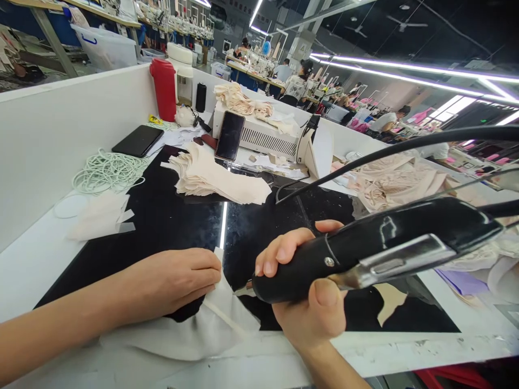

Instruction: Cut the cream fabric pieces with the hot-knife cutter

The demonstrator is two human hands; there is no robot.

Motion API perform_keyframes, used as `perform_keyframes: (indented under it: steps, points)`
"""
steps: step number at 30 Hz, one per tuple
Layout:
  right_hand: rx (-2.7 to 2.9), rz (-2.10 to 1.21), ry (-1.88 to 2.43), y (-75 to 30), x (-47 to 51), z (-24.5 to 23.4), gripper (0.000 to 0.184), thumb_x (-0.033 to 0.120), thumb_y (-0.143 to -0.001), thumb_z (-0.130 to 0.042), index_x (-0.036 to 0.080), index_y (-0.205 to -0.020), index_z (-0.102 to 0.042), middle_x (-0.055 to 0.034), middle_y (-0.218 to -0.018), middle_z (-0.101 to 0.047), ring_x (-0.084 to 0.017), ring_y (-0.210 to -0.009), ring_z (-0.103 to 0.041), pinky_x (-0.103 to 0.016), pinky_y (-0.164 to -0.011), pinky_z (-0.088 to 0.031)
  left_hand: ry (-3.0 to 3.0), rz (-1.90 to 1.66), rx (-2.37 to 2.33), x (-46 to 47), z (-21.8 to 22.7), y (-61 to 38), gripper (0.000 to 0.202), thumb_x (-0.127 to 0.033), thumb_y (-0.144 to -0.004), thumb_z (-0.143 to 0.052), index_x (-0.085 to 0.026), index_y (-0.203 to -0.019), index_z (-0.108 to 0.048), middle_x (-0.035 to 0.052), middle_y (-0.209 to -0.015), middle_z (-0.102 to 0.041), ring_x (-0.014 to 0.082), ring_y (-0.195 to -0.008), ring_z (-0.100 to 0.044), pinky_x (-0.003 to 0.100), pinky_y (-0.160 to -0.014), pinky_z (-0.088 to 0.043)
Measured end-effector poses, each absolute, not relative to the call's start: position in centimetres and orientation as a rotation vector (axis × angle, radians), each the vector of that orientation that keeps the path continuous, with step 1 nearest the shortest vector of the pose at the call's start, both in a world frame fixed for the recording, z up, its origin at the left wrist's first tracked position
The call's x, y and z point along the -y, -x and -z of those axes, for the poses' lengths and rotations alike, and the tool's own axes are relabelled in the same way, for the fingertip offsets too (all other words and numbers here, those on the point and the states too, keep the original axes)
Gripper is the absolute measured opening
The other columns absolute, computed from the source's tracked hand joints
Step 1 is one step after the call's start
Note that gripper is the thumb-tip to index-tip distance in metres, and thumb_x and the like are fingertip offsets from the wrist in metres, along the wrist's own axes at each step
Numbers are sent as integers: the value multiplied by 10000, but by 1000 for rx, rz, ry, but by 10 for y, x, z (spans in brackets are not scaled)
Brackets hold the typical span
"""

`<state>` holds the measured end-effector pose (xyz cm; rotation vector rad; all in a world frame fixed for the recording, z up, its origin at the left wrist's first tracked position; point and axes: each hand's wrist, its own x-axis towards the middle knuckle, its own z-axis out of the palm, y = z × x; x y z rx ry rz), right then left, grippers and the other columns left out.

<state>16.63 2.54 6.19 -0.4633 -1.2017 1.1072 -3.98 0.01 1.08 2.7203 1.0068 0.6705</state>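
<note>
My left hand (190,281) is closed, with its fingertips pinching the upper edge of a pale fabric piece (214,324) at the front of the black work surface (162,227). The fabric hangs over the table's front edge, with a narrow cream strip along it. My right hand (308,292) is wrapped round a thick black corded hand tool (365,237), shaped like a glue gun. A metal lever (407,262) runs along the tool's side. Its pointed metal tip (245,289) faces the fabric, just right of my left fingers; contact cannot be made out.
A stack of cream fabric pieces (219,175) lies ahead, near a propped phone (230,135). Green cord (107,172), a black tablet-like slab (138,141) and a red cup (162,89) stand left. Black cable (389,148) crosses the right side, before heaped fabric (401,181).
</note>
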Motion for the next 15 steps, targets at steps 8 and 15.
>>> perform_keyframes:
  steps: [8, 15]
  points:
    - [1217, -1086, 487, -168, -25, -63, 400, 443, -848, -763, 305, -1134, -519, 73, -768, -625, -139, -536, -613, -305, -489, -566, -2762, -474, -941, 11, -18, 43, 210, -208, -1012, -621, -216, -1218, -660, 84, -1212, -641, 234, -1047, -664, 344, -930, -536]
    - [1220, -1083, 501, -164, -31, -67, 391, 443, -855, -737, 312, -1144, -507, 74, -774, -599, -139, -553, -590, -308, -504, -559, -2745, -531, -946, 13, -15, 42, 262, -218, -999, -641, -220, -1261, -645, 78, -1210, -649, 237, -1076, -646, 345, -990, -523]
